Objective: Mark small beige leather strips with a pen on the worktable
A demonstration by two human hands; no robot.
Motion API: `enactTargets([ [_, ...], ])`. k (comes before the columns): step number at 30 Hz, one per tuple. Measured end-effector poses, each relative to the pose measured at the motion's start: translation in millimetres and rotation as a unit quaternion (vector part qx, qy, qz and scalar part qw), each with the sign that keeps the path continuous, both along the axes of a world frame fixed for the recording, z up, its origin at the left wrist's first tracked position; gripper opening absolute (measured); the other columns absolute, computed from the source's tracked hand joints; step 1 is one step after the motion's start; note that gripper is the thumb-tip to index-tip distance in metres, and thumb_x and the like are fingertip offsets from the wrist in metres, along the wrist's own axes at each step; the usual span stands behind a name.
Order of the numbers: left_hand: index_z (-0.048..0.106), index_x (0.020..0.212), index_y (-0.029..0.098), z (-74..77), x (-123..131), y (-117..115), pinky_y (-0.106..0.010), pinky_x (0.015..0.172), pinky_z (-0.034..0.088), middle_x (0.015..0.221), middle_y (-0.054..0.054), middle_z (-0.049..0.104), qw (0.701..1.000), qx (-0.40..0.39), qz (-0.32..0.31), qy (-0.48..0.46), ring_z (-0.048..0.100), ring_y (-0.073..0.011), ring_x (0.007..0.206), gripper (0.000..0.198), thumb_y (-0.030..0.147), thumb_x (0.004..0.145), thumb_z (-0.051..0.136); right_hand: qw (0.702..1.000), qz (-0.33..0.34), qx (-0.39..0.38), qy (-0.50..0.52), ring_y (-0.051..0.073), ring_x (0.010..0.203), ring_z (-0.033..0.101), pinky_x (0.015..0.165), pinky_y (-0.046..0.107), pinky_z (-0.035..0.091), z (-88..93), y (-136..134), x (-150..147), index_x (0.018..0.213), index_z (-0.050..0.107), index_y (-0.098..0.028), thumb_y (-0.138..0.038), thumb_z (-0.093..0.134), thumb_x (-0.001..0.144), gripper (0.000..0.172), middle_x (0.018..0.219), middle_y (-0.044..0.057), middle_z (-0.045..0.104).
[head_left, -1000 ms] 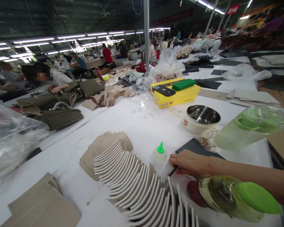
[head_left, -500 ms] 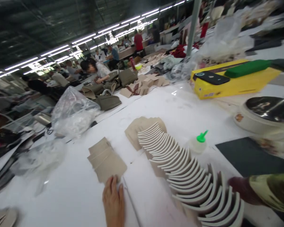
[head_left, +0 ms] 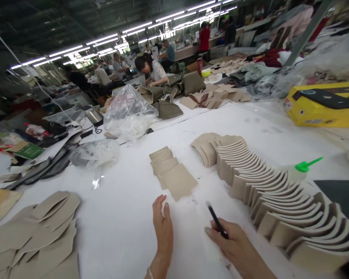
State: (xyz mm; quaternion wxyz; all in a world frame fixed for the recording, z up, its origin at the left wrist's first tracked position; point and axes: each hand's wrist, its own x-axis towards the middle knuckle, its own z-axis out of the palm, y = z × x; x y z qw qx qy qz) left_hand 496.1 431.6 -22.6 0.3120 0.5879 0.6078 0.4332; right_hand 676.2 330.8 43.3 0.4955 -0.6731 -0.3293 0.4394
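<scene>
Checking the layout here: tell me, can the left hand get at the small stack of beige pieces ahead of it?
Probably yes: the left hand is open, and only bare white table separates it from the beige stack.

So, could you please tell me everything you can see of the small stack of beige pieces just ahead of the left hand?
The small stack of beige pieces is several flat, roughly square cut panels, matte like leather or board, fanned so each overlaps the next. It lies flat on the white table, beyond the left hand, which does not touch it.
</scene>
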Motion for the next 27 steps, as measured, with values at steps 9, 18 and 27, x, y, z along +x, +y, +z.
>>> enactTargets([
  [9, 0.063, 0.104, 0.021, 14.6, -37.0, -48.8, -0.031, 0.083, 0.048, 0.105, -0.008, 0.063, 0.988, -0.097, -0.103, -0.055, 0.059, -0.0196, 0.097, 0.027, 0.039, 0.097, 0.045, 0.993, -0.018, -0.089, 0.074, 0.013, 0.048, 0.044, 0.042, 0.024, 0.030, -44.4, 34.9, -72.6, 0.084, 0.063, -0.021, -0.056, 0.068, 0.075, 0.037, 0.067, 0.000, 0.057],
  [18, 0.059, 0.095, 0.015, 14.7, -21.8, -58.9, -0.024, 0.054, 0.042, 0.069, -0.003, 0.063, 0.834, -0.386, -0.286, -0.271, 0.058, -0.0139, 0.059, 0.051, 0.064, 0.083, 0.055, 0.982, -0.043, -0.110, 0.147, 0.013, 0.037, 0.042, 0.033, 0.023, 0.029, -33.1, 28.4, -95.9, 0.101, 0.063, -0.019, -0.071, 0.050, 0.085, 0.056, 0.057, -0.004, 0.048],
  [27, 0.043, 0.073, 0.021, 7.5, -8.2, -49.5, -0.020, 0.037, 0.016, 0.044, 0.010, 0.038, 0.678, -0.495, -0.326, -0.434, 0.026, -0.0040, 0.034, 0.056, 0.073, 0.070, 0.064, 0.988, -0.142, -0.028, 0.047, 0.012, 0.051, 0.041, 0.046, 0.023, 0.034, -36.5, 40.7, -76.7, 0.064, 0.061, -0.018, -0.061, 0.073, 0.074, 0.046, 0.053, -0.003, 0.045],
])
